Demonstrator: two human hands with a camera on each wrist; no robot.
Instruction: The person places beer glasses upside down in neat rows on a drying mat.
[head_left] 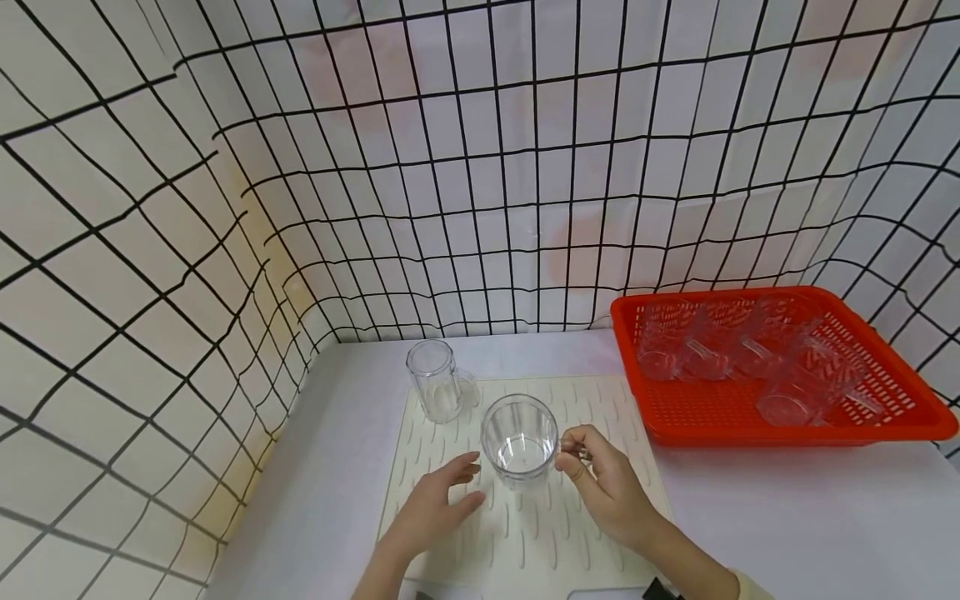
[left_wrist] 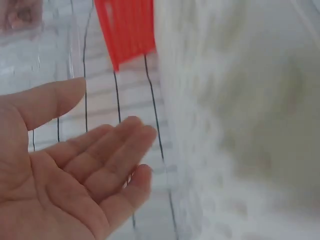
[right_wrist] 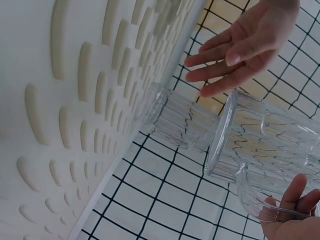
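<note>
A white sheet with a black grid is hung as a backdrop around a white table. On the table a cream ridged mat is laid, with a clear cup stood at its far left corner. The left hand is held flat with fingers spread, just beside a clear mug, whose handle is pinched by the right hand. At the right, more clear cups are kept in a red basket.

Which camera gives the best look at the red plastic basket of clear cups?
The head view: the whole red plastic basket shows with clear cups inside. The left wrist view catches only a blurred red corner; the right wrist view misses it.
</note>
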